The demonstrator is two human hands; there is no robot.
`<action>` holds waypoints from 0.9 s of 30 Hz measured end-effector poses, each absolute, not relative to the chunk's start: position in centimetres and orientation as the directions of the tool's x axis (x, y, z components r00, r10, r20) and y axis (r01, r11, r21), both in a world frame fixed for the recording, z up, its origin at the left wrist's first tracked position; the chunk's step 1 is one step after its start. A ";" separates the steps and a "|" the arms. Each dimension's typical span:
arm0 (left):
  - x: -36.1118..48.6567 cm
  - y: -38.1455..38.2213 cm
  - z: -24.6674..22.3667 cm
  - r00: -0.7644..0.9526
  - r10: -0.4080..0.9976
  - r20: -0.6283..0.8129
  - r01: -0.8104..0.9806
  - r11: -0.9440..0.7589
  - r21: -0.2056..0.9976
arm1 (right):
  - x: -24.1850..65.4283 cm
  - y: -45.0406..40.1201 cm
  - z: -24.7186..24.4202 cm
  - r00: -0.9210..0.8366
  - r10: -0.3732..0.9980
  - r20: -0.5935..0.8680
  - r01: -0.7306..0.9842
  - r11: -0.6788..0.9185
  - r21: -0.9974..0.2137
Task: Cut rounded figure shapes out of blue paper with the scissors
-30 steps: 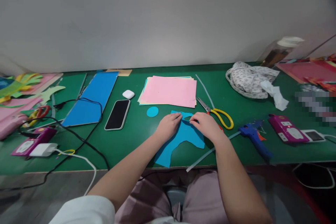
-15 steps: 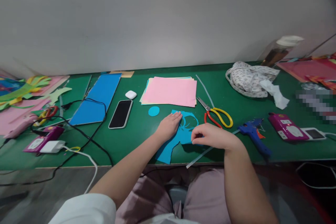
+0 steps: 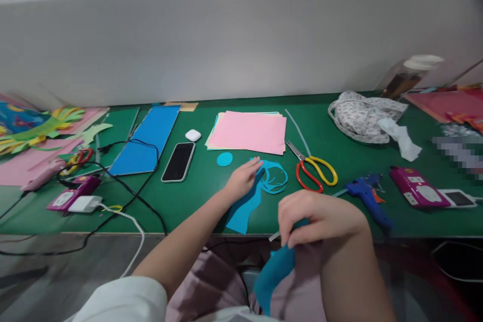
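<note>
My left hand [image 3: 244,179] lies on the blue paper scraps [image 3: 243,215] at the table's front, its fingers stretched out flat. Thin curled blue paper strips [image 3: 274,177] spread just right of its fingertips. Over the front edge, my right hand [image 3: 319,217] pinches a torn piece of blue paper [image 3: 275,274], which hangs down above my lap. A small blue paper circle [image 3: 225,159] sits up and left of my left hand. Scissors [image 3: 310,166] with one red and one yellow handle lie spread behind my right hand.
A stack of pink paper [image 3: 247,132] lies at the back middle, with a phone [image 3: 178,162] to its left. Black cables [image 3: 128,196] cross the left side near a blue board [image 3: 151,138]. A blue glue gun [image 3: 368,196] and a purple power bank [image 3: 417,188] lie at right.
My right hand has pulled a piece of blue paper off the table toward me and down past the edge. My left hand stays on the scraps. The view has shifted slightly.
</note>
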State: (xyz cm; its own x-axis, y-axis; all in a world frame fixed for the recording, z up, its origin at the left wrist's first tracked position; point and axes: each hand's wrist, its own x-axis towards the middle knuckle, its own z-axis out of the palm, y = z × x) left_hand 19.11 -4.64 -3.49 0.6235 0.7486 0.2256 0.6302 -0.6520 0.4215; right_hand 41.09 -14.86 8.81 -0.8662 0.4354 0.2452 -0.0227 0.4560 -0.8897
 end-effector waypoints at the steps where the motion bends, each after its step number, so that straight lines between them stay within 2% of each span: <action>1: 18.2 -4.4 -2.8 0.612 0.756 0.231 0.625 -0.642 0.445 | 42.0 -14.7 8.6 -0.829 0.489 0.270 -0.024 0.451 -0.892; 4: 15.2 -4.2 -0.6 0.675 0.720 0.165 0.570 -0.649 0.504 | 44.4 -14.2 7.8 -0.721 0.609 0.330 -0.047 0.433 -0.900; 6: 13.9 -4.9 0.2 0.795 0.604 -0.060 0.539 -0.658 0.525 | 45.2 -14.0 7.3 -0.671 0.664 0.329 -0.047 0.405 -0.913; 9: 13.3 -6.1 0.1 0.812 0.544 -0.213 0.574 -0.675 0.465 | 45.5 -13.7 7.0 -0.658 0.693 0.294 -0.027 0.368 -0.929; 13: 13.4 -6.8 -1.1 0.802 0.570 -0.177 0.580 -0.675 0.456 | 45.3 -13.5 6.8 -0.677 0.698 0.233 0.008 0.324 -0.946; 16: 13.5 -6.8 -1.7 0.759 0.649 -0.050 0.565 -0.619 0.546 | 45.4 -13.4 6.6 -0.658 0.722 0.214 0.030 0.309 -0.951; 18: 13.7 -6.8 -2.1 0.624 0.778 0.074 0.543 -0.499 0.675 | 45.4 -13.4 6.5 -0.650 0.732 0.204 0.039 0.300 -0.953; 21: 13.9 -6.7 -2.2 0.258 0.948 0.188 0.474 -0.293 0.830 | 45.4 -13.4 6.5 -0.633 0.755 0.171 0.074 0.279 -0.958; 23: 14.0 -6.2 -1.9 0.063 0.973 0.222 0.448 -0.226 0.865 | 45.2 -13.4 6.7 -0.618 0.771 0.152 0.096 0.266 -0.959; 27: 14.0 -5.0 -1.3 -0.135 0.960 0.244 0.363 -0.181 0.914 | 45.2 -13.4 6.7 -0.600 0.790 0.126 0.108 0.236 -0.966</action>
State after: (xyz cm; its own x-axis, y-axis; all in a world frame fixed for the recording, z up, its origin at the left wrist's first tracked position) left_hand 13.96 -5.00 -1.32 -0.1351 0.9604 0.2437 0.3629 -0.1808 0.9141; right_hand 45.24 -13.38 6.69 -0.6001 0.7899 0.1257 0.1080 0.2358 -0.9658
